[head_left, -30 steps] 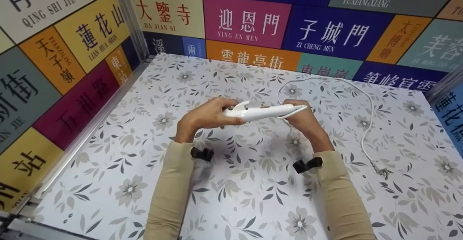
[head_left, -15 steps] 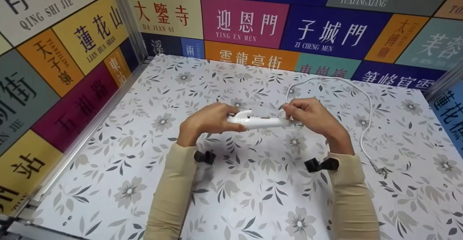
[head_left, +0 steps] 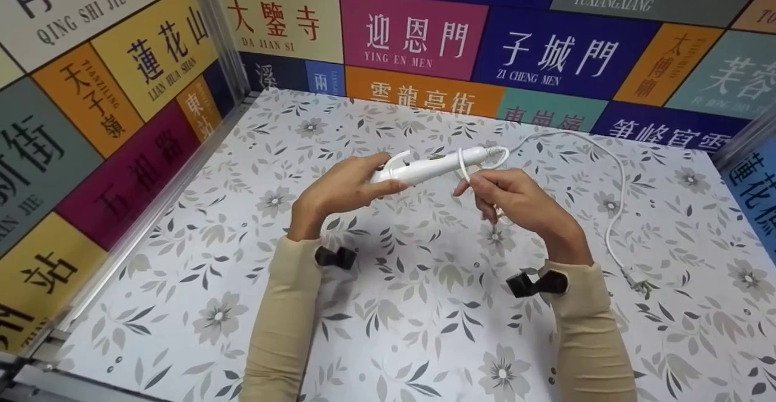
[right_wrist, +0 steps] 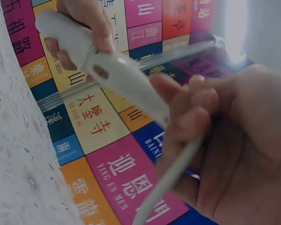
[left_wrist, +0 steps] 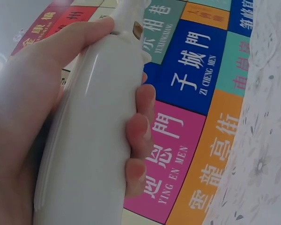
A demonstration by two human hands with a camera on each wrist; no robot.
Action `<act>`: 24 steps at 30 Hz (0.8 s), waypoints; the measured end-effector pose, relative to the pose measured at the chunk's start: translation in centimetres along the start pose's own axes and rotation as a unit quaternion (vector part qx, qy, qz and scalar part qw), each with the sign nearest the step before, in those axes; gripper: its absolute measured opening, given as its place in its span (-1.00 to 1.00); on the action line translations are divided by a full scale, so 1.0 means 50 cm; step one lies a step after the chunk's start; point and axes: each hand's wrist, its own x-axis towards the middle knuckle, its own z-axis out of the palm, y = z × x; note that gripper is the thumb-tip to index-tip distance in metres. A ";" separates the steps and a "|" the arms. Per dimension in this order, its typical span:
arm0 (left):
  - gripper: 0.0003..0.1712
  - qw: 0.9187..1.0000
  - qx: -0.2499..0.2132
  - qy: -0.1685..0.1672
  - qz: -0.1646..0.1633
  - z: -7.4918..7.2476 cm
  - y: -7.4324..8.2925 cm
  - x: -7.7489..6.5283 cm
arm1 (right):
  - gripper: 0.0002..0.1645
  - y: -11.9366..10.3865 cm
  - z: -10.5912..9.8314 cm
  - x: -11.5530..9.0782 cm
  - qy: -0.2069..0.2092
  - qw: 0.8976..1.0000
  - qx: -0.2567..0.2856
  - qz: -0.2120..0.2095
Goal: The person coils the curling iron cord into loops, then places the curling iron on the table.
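My left hand (head_left: 339, 188) grips the thick end of a white curling iron (head_left: 433, 167), holding it above the table with its handle tilted up to the right. A curved lever stands out from its upper side. In the left wrist view, the fingers (left_wrist: 139, 133) wrap around the smooth white barrel (left_wrist: 91, 122), with the thumb along the other side. My right hand (head_left: 518, 199) pinches the white cord (head_left: 463, 162), which loops over the handle near its tail end. The right wrist view shows this cord (right_wrist: 171, 176) running out between curled fingers, which partly hide the handle.
The rest of the cord (head_left: 622, 177) curves across the right side of the flower-patterned table (head_left: 412, 329), ending in a plug (head_left: 638, 282). Panels with coloured street signs (head_left: 412, 35) close off the back and left side.
My right hand has moved from behind the handle's tail to in front and below, drawing the cord over the handle. The handle end now tilts higher, and the left hand keeps its grip.
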 end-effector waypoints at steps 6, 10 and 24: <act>-0.51 0.998 -0.055 0.000 0.016 -0.007 0.009 -0.005 | -0.51 0.064 -0.023 0.011 -0.096 0.992 0.070 -0.044; -0.54 0.997 -0.069 -0.024 0.027 -0.003 0.013 -0.008 | -0.63 0.094 -0.035 0.011 -0.065 0.997 0.042 -0.007; -0.45 0.994 0.016 -0.101 0.048 0.030 0.024 0.004 | -0.82 0.089 -0.056 0.002 0.137 0.975 -0.059 0.167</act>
